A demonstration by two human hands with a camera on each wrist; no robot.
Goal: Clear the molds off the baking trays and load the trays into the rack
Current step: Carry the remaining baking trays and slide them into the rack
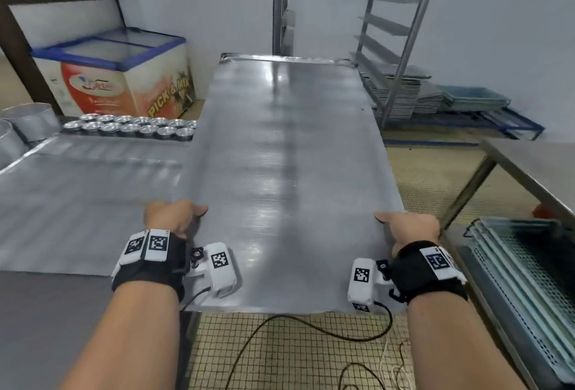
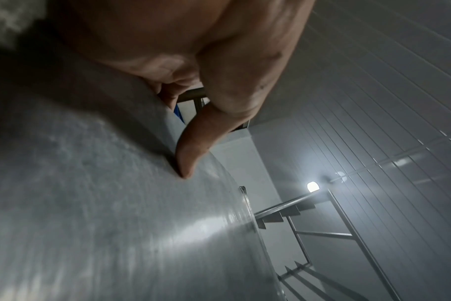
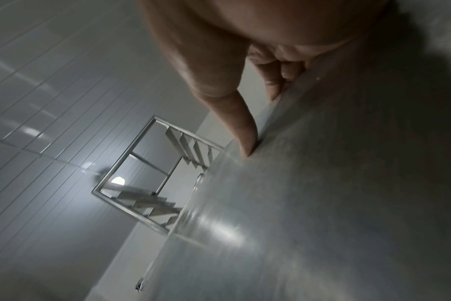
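Left hand (image 1: 172,215) and right hand (image 1: 410,227) grip the tray's (image 1: 286,153) 2 long edges; its far edge nears the rack (image 1: 395,47), floor (image 1: 280,349) beneath.

Right hand (image 3: 245,51): thumb laid on top of the baking tray (image 3: 322,193) at its edge, fingers curled beneath. Rack (image 3: 152,177): metal frame with angled runners, beyond the tray's far end. Ceiling lamp (image 3: 117,180): lit, seen through the frame.
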